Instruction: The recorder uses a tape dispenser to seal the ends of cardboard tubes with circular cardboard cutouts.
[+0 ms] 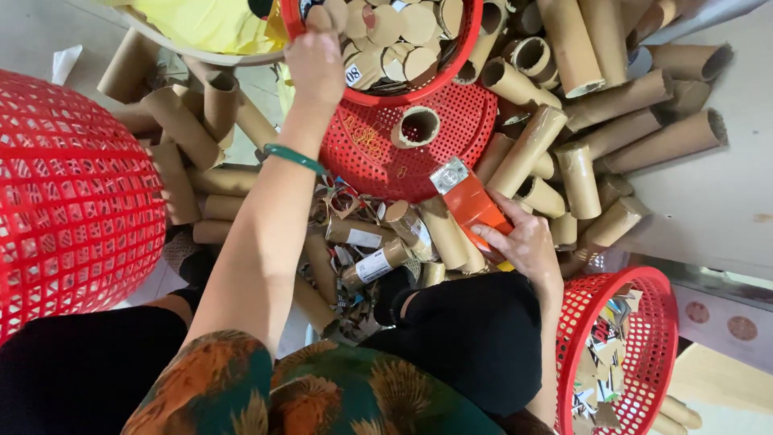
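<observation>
My left hand point(316, 63) reaches up to the rim of a red basket point(467, 48) filled with short cardboard tube pieces, and holds one short tube piece point(328, 14) over it. A green bangle point(291, 156) sits on that wrist. My right hand point(525, 242) grips an orange utility knife point(467, 197) whose grey metal head points up and left. Below the knife lie several cardboard tubes with labels point(378, 262) and torn paper scraps on my lap.
An upturned red basket point(386, 161) lies under the filled one, with one tube point(417, 126) standing on it. Long cardboard tubes point(628, 97) pile to the right and left. A large red mesh basket point(72, 193) is at left; another red basket point(620, 354) with scraps at lower right.
</observation>
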